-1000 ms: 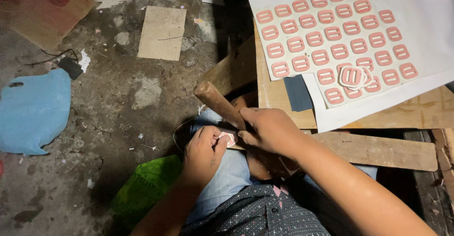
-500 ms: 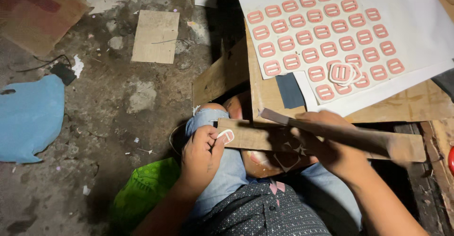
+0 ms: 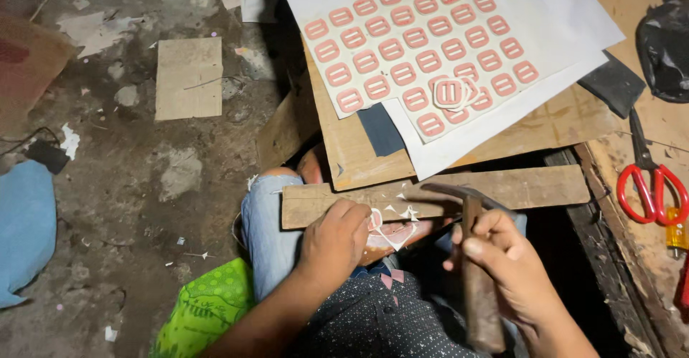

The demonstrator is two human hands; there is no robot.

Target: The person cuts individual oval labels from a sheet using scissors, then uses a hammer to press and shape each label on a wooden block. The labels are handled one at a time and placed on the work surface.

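Near the middle of the view, my left hand (image 3: 334,239) is curled shut, pinching a small pale cut-out buckle piece (image 3: 379,230) against the rough wooden plank (image 3: 502,186) lying across my lap. My right hand (image 3: 506,257) is wrapped tight around the wooden handle of a dark-headed hammer (image 3: 477,286), head just right of the piece. Farther off, a white sheet of pink buckle shapes (image 3: 423,42) lies on brown cardboard (image 3: 344,150). Red-handled scissors (image 3: 649,186) sit far right. Grey concrete floor (image 3: 143,186) spreads left, a flat cardboard square (image 3: 189,78) on it.
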